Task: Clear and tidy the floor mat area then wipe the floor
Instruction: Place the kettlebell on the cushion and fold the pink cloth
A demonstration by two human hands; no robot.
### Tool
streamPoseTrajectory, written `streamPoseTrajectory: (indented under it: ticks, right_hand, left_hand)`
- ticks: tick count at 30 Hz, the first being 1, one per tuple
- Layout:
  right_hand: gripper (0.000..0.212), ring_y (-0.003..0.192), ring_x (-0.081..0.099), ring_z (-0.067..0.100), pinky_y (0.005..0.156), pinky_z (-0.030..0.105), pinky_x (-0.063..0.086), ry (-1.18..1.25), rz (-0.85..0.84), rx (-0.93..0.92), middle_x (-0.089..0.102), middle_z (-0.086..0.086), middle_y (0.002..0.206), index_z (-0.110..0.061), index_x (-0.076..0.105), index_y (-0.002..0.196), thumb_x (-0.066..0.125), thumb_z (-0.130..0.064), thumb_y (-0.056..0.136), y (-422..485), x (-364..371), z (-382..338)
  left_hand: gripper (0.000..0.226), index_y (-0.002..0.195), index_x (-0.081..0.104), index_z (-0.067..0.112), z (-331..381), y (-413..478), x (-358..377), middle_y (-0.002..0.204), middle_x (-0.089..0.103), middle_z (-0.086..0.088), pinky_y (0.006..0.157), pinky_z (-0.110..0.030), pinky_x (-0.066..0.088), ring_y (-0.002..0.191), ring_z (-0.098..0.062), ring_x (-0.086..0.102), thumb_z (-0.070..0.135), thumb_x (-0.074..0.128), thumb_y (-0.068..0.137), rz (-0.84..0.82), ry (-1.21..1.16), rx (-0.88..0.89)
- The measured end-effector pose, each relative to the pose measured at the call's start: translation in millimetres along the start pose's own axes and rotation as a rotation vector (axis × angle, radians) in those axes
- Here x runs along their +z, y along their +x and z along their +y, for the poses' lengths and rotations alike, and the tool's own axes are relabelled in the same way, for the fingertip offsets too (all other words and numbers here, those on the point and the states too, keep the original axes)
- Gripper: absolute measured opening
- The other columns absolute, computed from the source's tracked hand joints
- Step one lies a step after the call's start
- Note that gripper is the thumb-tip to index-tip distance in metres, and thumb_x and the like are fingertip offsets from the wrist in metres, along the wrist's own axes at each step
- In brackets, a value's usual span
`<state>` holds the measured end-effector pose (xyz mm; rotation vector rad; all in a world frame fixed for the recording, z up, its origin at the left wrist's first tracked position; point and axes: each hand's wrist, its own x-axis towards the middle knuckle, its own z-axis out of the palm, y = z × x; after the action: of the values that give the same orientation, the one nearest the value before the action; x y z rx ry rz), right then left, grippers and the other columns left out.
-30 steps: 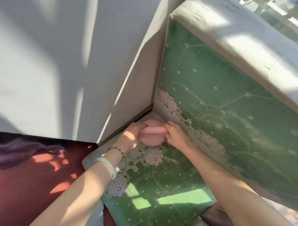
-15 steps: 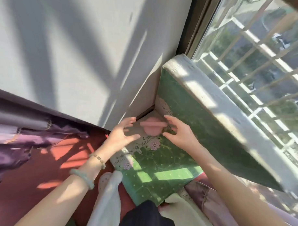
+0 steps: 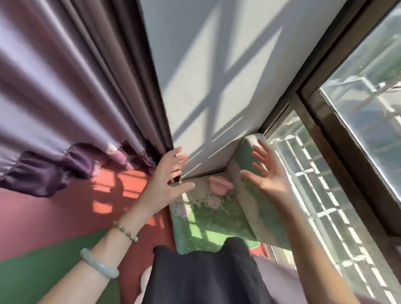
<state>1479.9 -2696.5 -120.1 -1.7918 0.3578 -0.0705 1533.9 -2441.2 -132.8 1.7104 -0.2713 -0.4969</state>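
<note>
A single head-worn view looks forward and steeply down on the green mat (image 3: 206,222) from above its near edge, fairly near. The wall (image 3: 209,72) rises beyond the mat, the curtain (image 3: 49,89) hangs to its left, and the window (image 3: 367,100) runs along its right.

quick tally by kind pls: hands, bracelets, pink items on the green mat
hands: 2, the left hand and the right hand, both spread and holding nothing
bracelets: 2, a bead bracelet and a pale green bangle, both on the left wrist
pink items: 1, the pink object on the green mat in the corner
total: 5
</note>
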Motion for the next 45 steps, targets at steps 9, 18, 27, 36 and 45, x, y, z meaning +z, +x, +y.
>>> streamPoseTrajectory:
  ticks: [9,18,27,36,45]
  right_hand:
    - [0.086,0.125,0.047,0.004,0.104,0.029,0.043,-0.022,-0.089,-0.096,0.048,-0.002,0.134,-0.038,0.033,0.135,0.082,-0.031,0.064,-87.3,69.1,-106.9]
    - [0.084,0.124,0.049,0.01,0.106,0.04,0.041,-0.013,-0.282,-0.166,0.05,0.003,0.134,-0.026,0.033,0.14,0.076,-0.003,0.071,-147.6,179.5,-166.4]
    - [0.086,0.118,0.051,-0.002,0.1,0.027,0.046,-0.039,-0.574,-0.227,0.054,0.001,0.13,-0.031,0.034,0.137,0.08,-0.008,0.069,-142.1,270.5,-201.9]
    - [0.082,0.111,0.055,-0.006,0.094,0.018,0.048,-0.049,-0.922,-0.343,0.054,0.0,0.13,-0.034,0.036,0.134,0.075,0.003,0.072,-123.5,345.3,-225.4]
    - [0.082,0.117,0.055,0.004,0.095,0.02,0.047,-0.079,-1.164,-0.388,0.055,-0.005,0.13,-0.03,0.038,0.139,0.077,-0.003,0.072,-135.9,445.8,-239.5]
  left_hand:
    - [0.086,0.13,0.035,0.04,49.5,-107.8,-96.1,0.138,0.046,0.008,0.105,-0.03,0.038,0.127,-0.005,0.046,0.025,0.081,0.059,0.085,-0.063,0.096]
    - [0.086,0.133,0.036,0.033,60.9,-220.1,-194.6,0.136,0.048,0.006,0.106,-0.032,0.039,0.125,-0.007,0.048,0.024,0.081,0.06,0.315,-0.077,0.113]
    - [0.086,0.135,0.035,0.034,52.6,-305.4,-243.6,0.14,0.046,0.007,0.107,-0.03,0.038,0.128,-0.006,0.045,0.03,0.081,0.062,0.671,-0.091,0.091]
    - [0.081,0.133,0.036,0.035,42.3,-360.8,-246.0,0.137,0.047,0.011,0.108,-0.033,0.037,0.126,-0.004,0.047,0.031,0.079,0.064,1.045,-0.102,0.003]
    - [0.084,0.14,0.033,0.023,26.1,-413.9,-272.8,0.137,0.045,0.014,0.106,-0.025,0.037,0.124,0.001,0.046,0.018,0.077,0.07,1.277,-0.106,-0.086]
